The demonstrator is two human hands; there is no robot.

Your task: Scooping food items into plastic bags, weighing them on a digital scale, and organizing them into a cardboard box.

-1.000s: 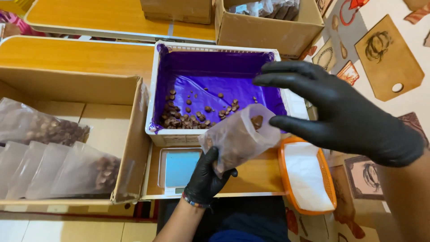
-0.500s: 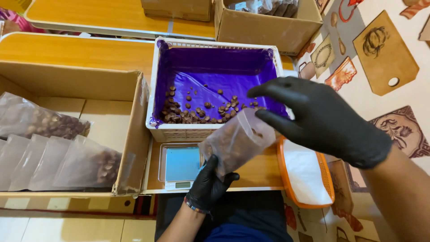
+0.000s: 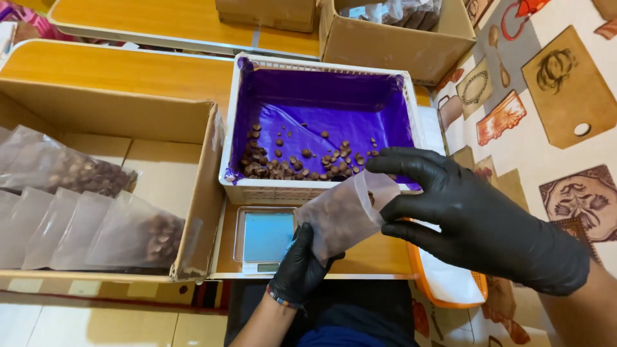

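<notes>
Gloved left hand [image 3: 301, 265] grips a clear bag [image 3: 344, 215] above the small scale [image 3: 265, 238]; right hand [image 3: 479, 215], fingers spread wide, touches the bag's mouth beside the purple-lined crate [image 3: 321, 122].

Left hand [image 3: 299, 266], black-gloved, rises from the lower centre of the frame with fingers clenched, while the gloved right hand [image 3: 479, 218] extends from the lower right, fingers spread leftward.

I see my left hand [image 3: 301, 268] at six o'clock in a snug, glossy black glove, with a multicoloured beaded bracelet [image 3: 283, 297] at the wrist. My right hand [image 3: 479, 218], at four o'clock, wears the same glove.
</notes>
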